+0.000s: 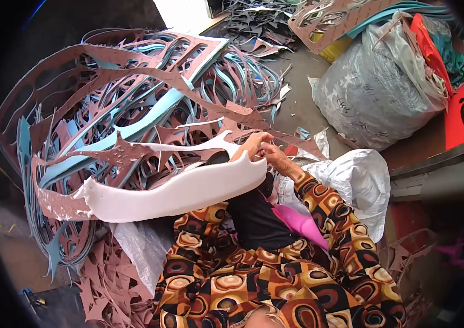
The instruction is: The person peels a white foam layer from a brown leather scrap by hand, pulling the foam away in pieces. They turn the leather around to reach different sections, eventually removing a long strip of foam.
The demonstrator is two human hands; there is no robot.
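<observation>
- The white strip (183, 191) is held up above the lap (243, 284) of the person, and it curves toward the left, before the heap of cut sheets (150, 117).
- The grip of the left hand (250, 146) appears to be closed on the near-hand end of this strip; some part of it is hidden behind the edge.
- The right hand (280, 159) has its fingers bent, and they meet the left fingers just beside the same end. Whether they also pinch the strip, I cannot tell.
- In my judgement the strip is light, like foam sheet: a broad length of it stands out in the air with support only near one end.
- It is probably soft and bendable, because it turns around in a loop, but it has enough stiffness to keep its curve.
- The white face looks smooth, so it may slide a little; the brown part (59, 206) looks rougher, with flakes on it.
- The weak place should be the ragged border where white meets brown, and also the thin points. A hard pull there could tear it.
- The better place to take hold is the broad white middle, flat between thumb and fingers, with gentle pressure, so that the surface does not get dents.
</observation>
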